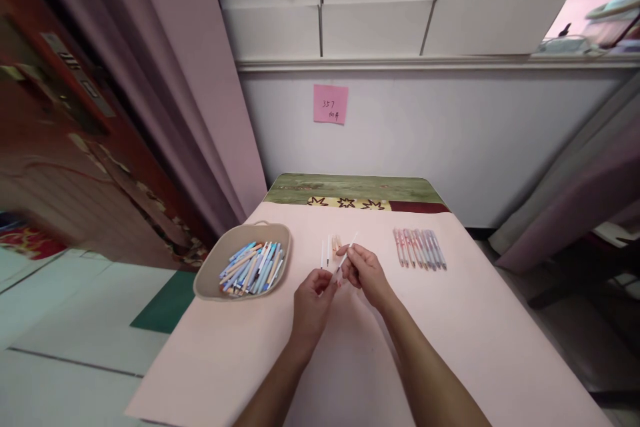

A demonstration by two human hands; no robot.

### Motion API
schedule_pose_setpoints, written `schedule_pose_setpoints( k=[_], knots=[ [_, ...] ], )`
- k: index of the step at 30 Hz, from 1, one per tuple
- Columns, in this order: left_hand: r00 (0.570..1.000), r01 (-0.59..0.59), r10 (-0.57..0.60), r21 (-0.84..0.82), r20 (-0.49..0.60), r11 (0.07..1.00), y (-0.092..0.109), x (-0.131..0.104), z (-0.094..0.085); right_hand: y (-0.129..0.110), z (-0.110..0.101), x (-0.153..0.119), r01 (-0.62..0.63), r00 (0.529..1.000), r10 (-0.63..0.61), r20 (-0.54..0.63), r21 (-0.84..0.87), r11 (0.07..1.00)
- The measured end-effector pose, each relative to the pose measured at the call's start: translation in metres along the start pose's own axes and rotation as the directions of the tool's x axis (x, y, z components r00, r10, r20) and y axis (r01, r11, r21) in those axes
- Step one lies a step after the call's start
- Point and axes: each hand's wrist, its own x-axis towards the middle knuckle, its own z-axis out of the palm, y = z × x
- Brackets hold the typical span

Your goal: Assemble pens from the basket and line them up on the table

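Near the middle of the pink-covered table, my left hand [315, 297] is closed on a small translucent pen barrel [337, 275]. My right hand [364, 270] pinches a thin white refill [352, 241], which slants up and right, its lower end at the barrel. Just beyond my left hand, two thin refills [328, 250] lie on the table. Beside them are a few small pale pen parts [337, 244], partly hidden by my right hand. To the right lies a row of several pens [419, 249], pinkish at the left and greyish-blue at the right.
A beige basket [206, 273] holding many pens stands on the left of the table [450, 347]. A green patterned strip [350, 185] runs along the far edge. A pink note [331, 104] is on the wall behind. A curtain and a wooden door are at the left.
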Motion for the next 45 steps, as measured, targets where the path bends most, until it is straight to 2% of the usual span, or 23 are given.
schedule_pose_setpoints(
  k=[2, 4, 7, 8, 10, 13, 16, 18, 21, 24, 26, 28, 30, 33, 36, 38, 40, 45],
  knots=[
    [1.000, 0.018, -0.017, -0.060, 0.015, 0.998, 0.002, 0.000, 0.000, -0.003, -0.001, -0.001, -0.028, 0.996, 0.034, 0.082, -0.074, 0.997],
    [0.998, 0.064, -0.061, -0.147, 0.022, 0.987, 0.003, 0.001, -0.001, -0.007, -0.008, -0.001, -0.016, 0.995, 0.034, 0.098, -0.178, 0.984],
    [0.989, 0.141, -0.150, -0.279, -0.013, 0.950, 0.004, 0.004, -0.006, -0.010, -0.025, 0.001, 0.063, 0.995, -0.090, -0.053, -0.389, 0.919],
    [0.984, 0.156, -0.173, -0.313, -0.030, 0.937, 0.004, 0.005, -0.007, -0.010, -0.031, 0.002, 0.076, 0.986, -0.140, -0.096, -0.486, 0.870],
    [0.977, 0.176, -0.207, -0.370, -0.047, 0.912, 0.005, 0.006, -0.011, -0.006, -0.042, 0.003, 0.064, 0.975, -0.191, -0.110, -0.686, 0.725],
    [0.967, 0.217, -0.255, -0.450, -0.024, 0.866, 0.009, 0.006, -0.015, 0.005, -0.044, 0.003, 0.053, 0.991, -0.133, -0.012, -0.878, 0.476],
    [0.958, 0.257, -0.284, -0.527, 0.030, 0.810, 0.014, 0.003, -0.016, 0.014, -0.035, 0.003, 0.113, 0.993, -0.049, 0.103, -0.950, 0.290],
    [0.954, 0.277, -0.292, -0.563, 0.066, 0.779, 0.017, 0.001, -0.016, 0.017, -0.029, 0.004, 0.147, 0.989, -0.013, 0.148, -0.964, 0.220],
    [0.943, 0.316, -0.315, -0.604, 0.113, 0.731, 0.018, 0.000, -0.017, 0.019, -0.024, 0.004, 0.173, 0.984, 0.011, 0.178, -0.965, 0.199],
    [0.924, 0.360, -0.352, -0.644, 0.148, 0.675, 0.016, 0.001, -0.019, 0.020, -0.023, 0.003, 0.193, 0.981, -0.015, 0.194, -0.962, 0.195],
    [0.915, 0.378, -0.373, -0.660, 0.157, 0.649, 0.013, 0.002, -0.021, 0.018, -0.024, 0.002, 0.192, 0.981, -0.066, 0.182, -0.957, 0.218],
    [0.912, 0.377, -0.386, -0.662, 0.141, 0.648, 0.010, 0.002, -0.023, 0.013, -0.026, 0.001, 0.167, 0.982, -0.138, 0.130, -0.937, 0.307],
    [0.915, 0.364, -0.388, -0.646, 0.113, 0.671, 0.008, 0.002, -0.024, 0.008, -0.029, 0.002, 0.129, 0.974, -0.226, 0.023, -0.875, 0.466],
    [0.919, 0.362, -0.382, -0.597, 0.098, 0.716, 0.007, 0.000, -0.023, 0.002, -0.037, 0.004, 0.109, 0.925, -0.319, -0.205, -0.662, 0.741],
    [0.921, 0.371, -0.373, -0.547, 0.112, 0.751, 0.006, -0.001, -0.018, 0.001, -0.041, 0.008, 0.104, 0.911, -0.208, -0.356, -0.290, 0.951],
    [0.923, 0.373, -0.363, -0.518, 0.125, 0.770, 0.005, 0.000, -0.013, 0.003, -0.041, 0.011, 0.089, 0.922, -0.096, -0.374, -0.036, 0.995],
    [0.923, 0.379, -0.359, -0.497, 0.140, 0.781, 0.003, 0.000, -0.008, 0.005, -0.038, 0.013, 0.080, 0.930, -0.035, -0.367, 0.108, 0.991],
    [0.920, 0.389, -0.357, -0.462, 0.159, 0.797, -0.001, 0.000, -0.001, 0.008, -0.021, 0.013, 0.019, 0.947, 0.018, -0.319, 0.112, 0.993]
  ],
)
